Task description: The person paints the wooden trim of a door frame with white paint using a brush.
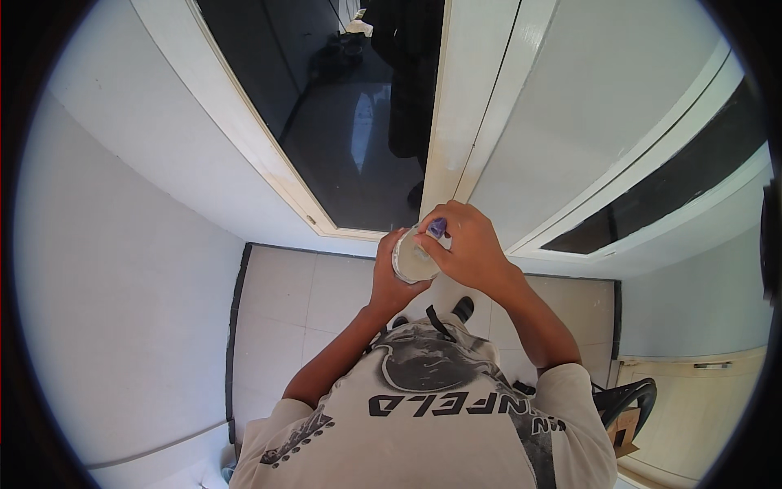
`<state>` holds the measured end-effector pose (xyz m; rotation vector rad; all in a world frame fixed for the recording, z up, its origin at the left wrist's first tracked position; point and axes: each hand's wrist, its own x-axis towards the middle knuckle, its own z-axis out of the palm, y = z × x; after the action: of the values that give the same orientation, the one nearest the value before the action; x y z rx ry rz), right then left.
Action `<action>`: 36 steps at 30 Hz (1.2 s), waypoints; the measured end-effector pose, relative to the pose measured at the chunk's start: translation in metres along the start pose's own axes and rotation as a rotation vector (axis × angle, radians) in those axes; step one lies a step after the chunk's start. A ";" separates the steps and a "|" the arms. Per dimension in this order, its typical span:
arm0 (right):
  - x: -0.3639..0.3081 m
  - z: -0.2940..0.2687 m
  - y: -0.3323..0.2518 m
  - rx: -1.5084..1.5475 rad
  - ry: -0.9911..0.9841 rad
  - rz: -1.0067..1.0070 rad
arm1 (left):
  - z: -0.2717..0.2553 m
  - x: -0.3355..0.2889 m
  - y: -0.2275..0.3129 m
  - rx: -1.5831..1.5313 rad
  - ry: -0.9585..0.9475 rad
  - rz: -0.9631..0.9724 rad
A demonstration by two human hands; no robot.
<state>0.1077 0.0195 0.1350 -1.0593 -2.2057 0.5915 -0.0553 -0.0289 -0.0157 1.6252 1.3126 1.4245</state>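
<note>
view: head camera, looking down; i stand in the same room and note what is in the hands.
round pale container (414, 259): held in front of the torso, its round face turned up toward the wearer; its depth is hidden, so i cannot tell how long its axis runs.
left hand (393, 275): curved round the container's left and near side, thumb along the near rim.
right hand (471, 251): fingers curled in, gripping a small purple piece (438, 227); thumb reaching left over the container's face.
key relation: the purple piece sits at the container's far right edge; the container lies left and slightly near of the right hand. both hands are against or just beside it, the left plainly touching.
far side: dark glass panel (350, 155) in a pale frame.
underfoot: pale tiled floor (273, 285).
near right: cardboard box (626, 430).
</note>
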 end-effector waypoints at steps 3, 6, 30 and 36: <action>0.000 0.004 0.002 -0.007 -0.001 -0.041 | 0.000 -0.003 -0.002 -0.041 -0.001 -0.038; -0.001 0.007 0.005 -0.011 0.024 -0.096 | -0.001 -0.002 -0.001 -0.036 -0.011 -0.037; -0.002 -0.002 0.017 0.358 0.130 0.225 | 0.000 -0.003 -0.011 -0.016 0.021 0.022; -0.016 0.005 0.031 0.723 0.429 0.282 | -0.001 -0.002 -0.019 -0.021 0.035 0.009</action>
<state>0.1291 0.0242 0.1070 -0.9773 -1.3120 1.0658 -0.0617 -0.0251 -0.0329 1.6018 1.3070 1.4730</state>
